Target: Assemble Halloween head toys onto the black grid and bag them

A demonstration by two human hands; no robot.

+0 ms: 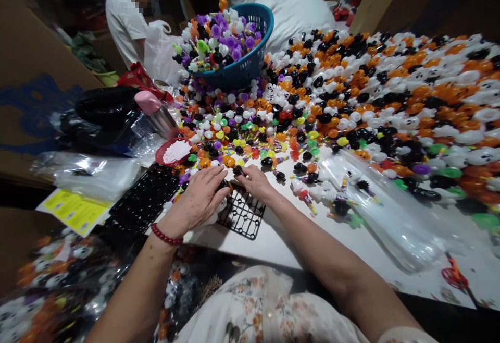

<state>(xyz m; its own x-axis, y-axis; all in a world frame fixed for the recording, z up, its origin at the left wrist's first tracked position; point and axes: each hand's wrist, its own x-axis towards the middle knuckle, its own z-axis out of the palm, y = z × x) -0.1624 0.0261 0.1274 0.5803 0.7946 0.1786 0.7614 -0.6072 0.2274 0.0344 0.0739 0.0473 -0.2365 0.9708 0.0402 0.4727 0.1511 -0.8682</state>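
Observation:
A black plastic grid tray [242,213] lies on the white table in front of me, with small Halloween toys on its left part. My left hand [201,193] hovers over or rests on those toys, fingers stretched out and thumb apart; its palm hides some of them. White ghost-like pieces show below its thumb. At the tray's far edge, my right hand [253,182] pinches a small black toy [238,170] between thumb and fingers. Orange pumpkin toys [205,163] lie just beyond both hands.
Heaped Halloween toys [351,82] cover the table's back and right. A blue basket [250,64] of toys stands behind. Clear plastic bags [386,218] lie right. Left are a red basket of paper slips [160,156], a pink-lidded bottle [156,111] and stacked black trays [142,197]. Another person [127,25] is behind.

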